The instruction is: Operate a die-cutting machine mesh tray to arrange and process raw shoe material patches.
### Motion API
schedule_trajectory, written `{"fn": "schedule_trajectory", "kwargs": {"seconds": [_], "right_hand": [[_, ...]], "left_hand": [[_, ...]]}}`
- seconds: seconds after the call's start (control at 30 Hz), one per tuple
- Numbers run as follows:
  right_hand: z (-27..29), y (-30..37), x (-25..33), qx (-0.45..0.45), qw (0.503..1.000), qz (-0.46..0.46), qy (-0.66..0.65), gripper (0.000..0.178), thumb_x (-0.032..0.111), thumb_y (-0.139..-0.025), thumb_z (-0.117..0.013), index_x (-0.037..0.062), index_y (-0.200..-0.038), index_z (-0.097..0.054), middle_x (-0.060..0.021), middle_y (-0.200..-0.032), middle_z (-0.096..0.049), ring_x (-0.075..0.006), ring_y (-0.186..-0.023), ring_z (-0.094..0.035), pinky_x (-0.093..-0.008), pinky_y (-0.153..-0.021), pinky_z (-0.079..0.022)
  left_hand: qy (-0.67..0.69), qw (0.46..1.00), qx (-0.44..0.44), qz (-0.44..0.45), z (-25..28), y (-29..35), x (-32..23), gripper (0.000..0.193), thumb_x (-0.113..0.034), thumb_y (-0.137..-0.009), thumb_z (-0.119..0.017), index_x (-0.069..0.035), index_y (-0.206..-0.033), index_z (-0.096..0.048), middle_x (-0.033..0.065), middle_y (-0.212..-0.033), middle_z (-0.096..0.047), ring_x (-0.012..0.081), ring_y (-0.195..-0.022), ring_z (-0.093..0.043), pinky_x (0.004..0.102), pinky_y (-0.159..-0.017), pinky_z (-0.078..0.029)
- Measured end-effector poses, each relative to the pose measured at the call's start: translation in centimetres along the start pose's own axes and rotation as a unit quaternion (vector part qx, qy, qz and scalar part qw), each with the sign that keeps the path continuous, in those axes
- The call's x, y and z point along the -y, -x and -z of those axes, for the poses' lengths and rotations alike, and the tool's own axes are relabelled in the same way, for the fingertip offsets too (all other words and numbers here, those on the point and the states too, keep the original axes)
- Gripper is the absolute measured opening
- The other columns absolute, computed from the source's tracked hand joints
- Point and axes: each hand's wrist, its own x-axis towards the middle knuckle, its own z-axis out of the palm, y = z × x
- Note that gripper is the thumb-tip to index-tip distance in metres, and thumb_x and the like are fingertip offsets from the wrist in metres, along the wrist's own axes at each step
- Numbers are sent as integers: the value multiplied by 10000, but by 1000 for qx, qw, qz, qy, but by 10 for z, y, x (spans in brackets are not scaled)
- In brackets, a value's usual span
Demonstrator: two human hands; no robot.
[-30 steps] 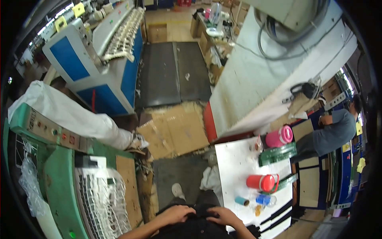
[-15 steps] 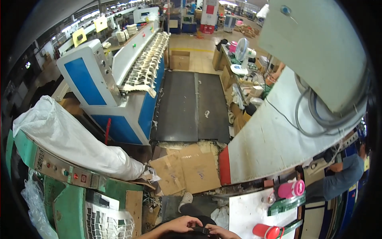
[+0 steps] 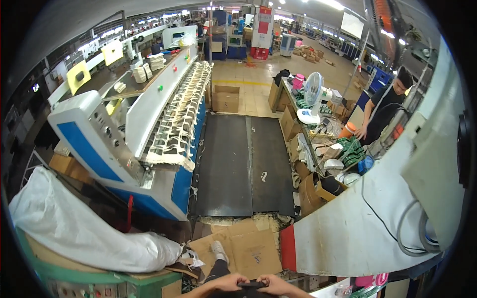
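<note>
At the lower edge, my left hand and my right hand are close together in front of my body. Both have their fingers closed on a small black strap-like piece, one at each end of it. Its exact kind is hard to make out against my dark clothing. Just ahead of my hands, my foot in a pale shoe rests on flattened cardboard.
Dark floor mats stretch ahead between a blue-and-white machine and a cluttered table with a fan. A white sack lies left; a white panel stands right. A co-worker is beyond the table.
My view has tilted up and moved forward. My foot has stepped onto the cardboard. The worktop with pink and red containers has mostly slipped out below. Both hands keep hold of the black piece.
</note>
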Motion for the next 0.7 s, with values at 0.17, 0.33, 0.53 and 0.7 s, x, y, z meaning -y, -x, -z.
{"fn": "schedule_trajectory", "kwargs": {"seconds": [0.17,0.33,0.53,0.7], "right_hand": [[119,-82,92,26,995,83,39,354,106,-996,-744,60,-1302,-572,-8,-1179,-612,-70,-957,-591,-239,-863,-517],[152,-150,130,44,986,145,-61,402,37,-929,-787,86,-1271,-582,-25,-1105,-661,-122,-1025,-621,-315,-888,-524],[209,-262,190,107,980,164,-47,530,227,-1013,-782,119,-1465,-527,-83,-1324,-654,-156,-1236,-607,-333,-1048,-489],[276,-327,348,169,971,146,79,591,-98,-850,-701,77,-1389,-533,-8,-1092,-623,-104,-975,-592,-284,-880,-495]], "left_hand": [[-66,991,-93,-75,165,-84,-41,278,-79,-800,-768,-40,-1073,-735,5,-821,-688,87,-777,-611,299,-681,-503],[135,986,80,-57,261,-114,5,407,-161,-987,-767,-64,-1358,-634,-62,-931,-579,47,-843,-549,236,-759,-465],[81,993,-84,-9,341,-89,-65,361,-75,-956,-789,-54,-1301,-684,26,-1050,-708,101,-949,-630,293,-818,-541],[404,884,-230,-50,396,-112,-61,408,-90,-1014,-744,-43,-1393,-602,-48,-924,-595,48,-825,-560,226,-754,-472]]}}
